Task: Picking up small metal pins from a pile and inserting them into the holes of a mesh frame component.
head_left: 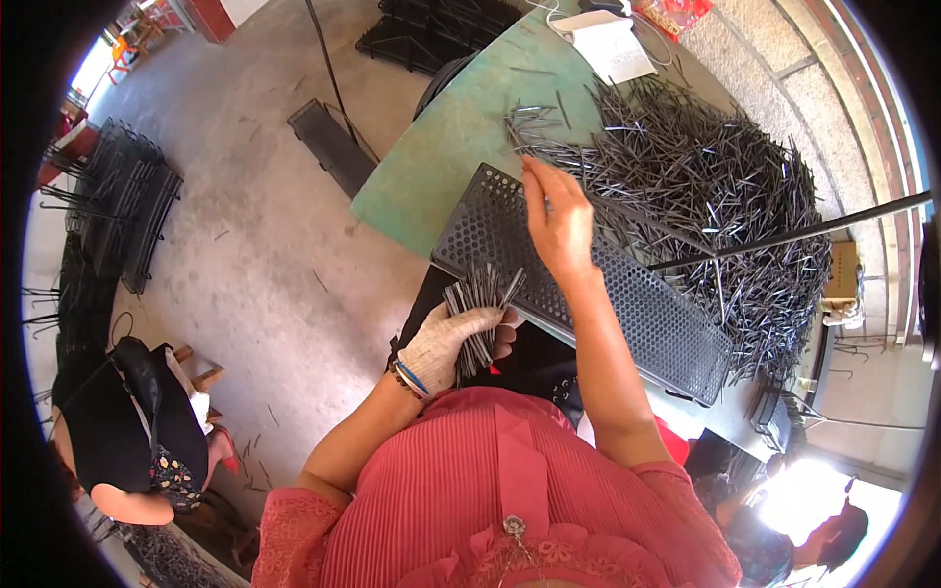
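Observation:
My left hand (439, 343), in a pale knit glove with the fingertips bare, is closed around a bundle of thin dark strips (476, 294). It stays low, by the near left edge of a long black perforated panel (642, 309). Over the panel's far left part is my bare right hand (561, 220), thumb and fingers pinched together. Whatever sits between those fingertips is too small to make out. Beyond the panel spreads a large heap of similar dark strips (701, 167), with a few lying loose near my right fingertips.
The panel rests on a green tabletop (412, 191). A dark rod (823, 230) crosses the heap from the right. White paper (613, 47) and a red packet (674, 14) lie at the back. Black racks (118, 201) stand at left. People sit at lower left (118, 421) and lower right (765, 534).

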### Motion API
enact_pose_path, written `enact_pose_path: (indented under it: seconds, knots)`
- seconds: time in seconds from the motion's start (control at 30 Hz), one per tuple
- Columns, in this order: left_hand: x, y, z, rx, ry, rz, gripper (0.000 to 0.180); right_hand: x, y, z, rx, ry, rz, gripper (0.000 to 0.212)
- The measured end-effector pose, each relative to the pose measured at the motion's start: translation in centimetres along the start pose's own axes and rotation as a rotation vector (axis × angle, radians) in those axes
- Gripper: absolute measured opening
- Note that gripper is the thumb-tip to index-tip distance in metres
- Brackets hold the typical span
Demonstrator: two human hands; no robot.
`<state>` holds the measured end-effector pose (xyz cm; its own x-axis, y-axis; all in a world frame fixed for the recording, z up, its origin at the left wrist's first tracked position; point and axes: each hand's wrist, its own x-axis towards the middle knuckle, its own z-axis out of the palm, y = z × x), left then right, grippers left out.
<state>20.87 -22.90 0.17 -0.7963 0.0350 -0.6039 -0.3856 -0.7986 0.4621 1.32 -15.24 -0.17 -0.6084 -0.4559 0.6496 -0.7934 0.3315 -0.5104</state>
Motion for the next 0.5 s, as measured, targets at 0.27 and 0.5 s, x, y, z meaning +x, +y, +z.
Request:
enact_pose_path:
  seconds: [0.27,0.5]
  knots:
    - [0.4,0.9,0.8,-0.046,0.014,0.169,0.029,-3.3,-3.4,-4.8,0.631,-0.627,0.693,0.036]
    - [0.5,0.3,1.2,-0.008,0.033,0.214,0.032,-2.4,-2.9,-5.0,0.777,-0.364,0.802,0.023]
